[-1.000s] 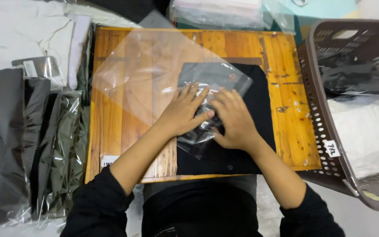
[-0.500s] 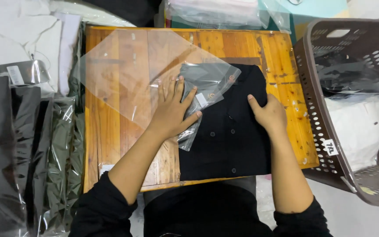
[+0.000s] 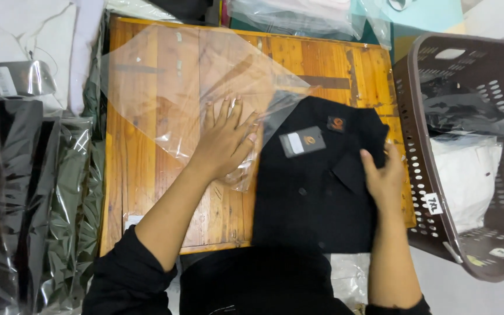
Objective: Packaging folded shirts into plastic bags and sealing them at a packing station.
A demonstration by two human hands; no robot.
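Bagged garments [image 3: 24, 192] stacked far L. L hand [image 3: 224, 143], fingers spread flat, pins clear bag [image 3: 193, 87] on wooden table [image 3: 147, 192]. Black shirt [image 3: 316, 186] centre-R. R hand [image 3: 383, 178] grips shirt edge, prob. pinching. Brown basket [image 3: 415, 146] beyond. Step: bagging; shirt needs sliding into bag mouth.

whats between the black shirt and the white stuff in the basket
In the head view, the brown slotted basket wall stands between the black shirt and the white bundle.

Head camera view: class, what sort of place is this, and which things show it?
Probably a garment packing station: a folded black shirt with a hang tag on a wooden table, a clear plastic bag, bagged clothes stacked at left, and a brown plastic laundry basket.
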